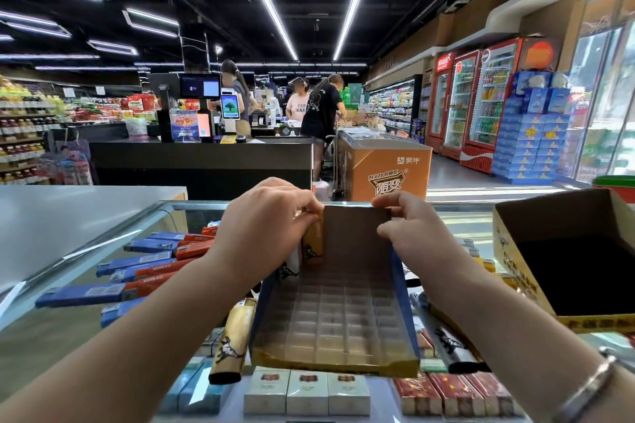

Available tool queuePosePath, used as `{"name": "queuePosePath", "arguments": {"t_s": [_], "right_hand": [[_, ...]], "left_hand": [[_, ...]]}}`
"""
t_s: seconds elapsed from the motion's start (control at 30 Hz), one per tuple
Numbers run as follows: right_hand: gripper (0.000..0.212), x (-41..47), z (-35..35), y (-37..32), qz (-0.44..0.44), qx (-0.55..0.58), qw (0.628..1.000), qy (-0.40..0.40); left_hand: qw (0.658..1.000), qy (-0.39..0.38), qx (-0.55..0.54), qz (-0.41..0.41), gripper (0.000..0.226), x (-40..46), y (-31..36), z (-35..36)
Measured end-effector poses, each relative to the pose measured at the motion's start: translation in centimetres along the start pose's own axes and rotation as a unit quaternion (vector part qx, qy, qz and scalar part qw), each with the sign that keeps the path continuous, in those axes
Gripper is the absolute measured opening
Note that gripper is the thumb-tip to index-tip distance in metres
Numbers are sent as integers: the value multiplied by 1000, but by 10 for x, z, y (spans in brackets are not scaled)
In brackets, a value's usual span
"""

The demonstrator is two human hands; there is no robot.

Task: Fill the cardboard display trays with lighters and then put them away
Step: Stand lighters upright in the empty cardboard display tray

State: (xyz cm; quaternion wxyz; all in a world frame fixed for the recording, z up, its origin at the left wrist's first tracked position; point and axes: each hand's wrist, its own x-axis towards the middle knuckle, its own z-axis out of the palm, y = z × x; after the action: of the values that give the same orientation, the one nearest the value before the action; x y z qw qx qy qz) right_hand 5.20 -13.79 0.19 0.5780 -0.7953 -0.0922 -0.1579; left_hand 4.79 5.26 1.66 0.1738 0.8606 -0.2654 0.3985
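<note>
A cardboard display tray [343, 364] with a clear plastic grid insert stands on the glass counter in front of me. My left hand [264, 227] grips a tan lighter [312, 244] at the tray's back left corner, beside a white lighter [292, 266] standing there. My right hand [409, 230] pinches the top edge of the tray's raised back wall. A loose tan lighter [232, 340] lies on the glass left of the tray. A dark lighter [446, 340] lies to its right.
An open yellow cardboard box [515, 261] sits at the right. Blue and orange cartons [137, 271] and cigarette packs [305, 391] show under the glass. A grey countertop [68, 223] is at the left. Beyond are a checkout counter, an orange freezer and people.
</note>
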Motion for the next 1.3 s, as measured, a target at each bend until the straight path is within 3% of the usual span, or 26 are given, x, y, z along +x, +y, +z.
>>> {"name": "queuePosePath", "arguments": {"t_s": [0.13,0.43,0.53,0.77,0.9,0.97,1.03,1.17,1.23,1.3], "right_hand": [[44,0,-1,0,-12,-24,1000,3],[44,1,-1,3,-19,-39,999,-4],[46,2,-2,4,-19,-29,999,-7],[47,3,-4,4,-21,-48,999,-8],[31,4,-23,-9,-7,-41,999,-33],[16,4,-45,-19,-35,-95,994,-40],[3,3,-67,-26,-32,-204,976,-66],[27,-4,-82,-31,142,-429,869,-200],[39,-8,-80,-33,196,-467,825,-251],[50,-11,-76,-35,217,-478,803,-282]], "left_hand": [[999,-17,-23,-35,12,1,-4,0],[999,-50,-7,-6,13,9,-7,10],[996,-75,-19,-39,17,9,-9,11],[975,-201,-76,-64,60,-5,-15,9],[965,-218,-101,-103,71,-6,-16,11],[966,-216,-96,-104,72,-7,-15,12],[971,-202,-78,-100,72,-9,-12,13],[976,-182,-42,-108,70,-13,-6,16],[976,-179,-35,-117,70,-13,-3,17],[976,-175,-35,-124,69,-14,-1,16]]}}
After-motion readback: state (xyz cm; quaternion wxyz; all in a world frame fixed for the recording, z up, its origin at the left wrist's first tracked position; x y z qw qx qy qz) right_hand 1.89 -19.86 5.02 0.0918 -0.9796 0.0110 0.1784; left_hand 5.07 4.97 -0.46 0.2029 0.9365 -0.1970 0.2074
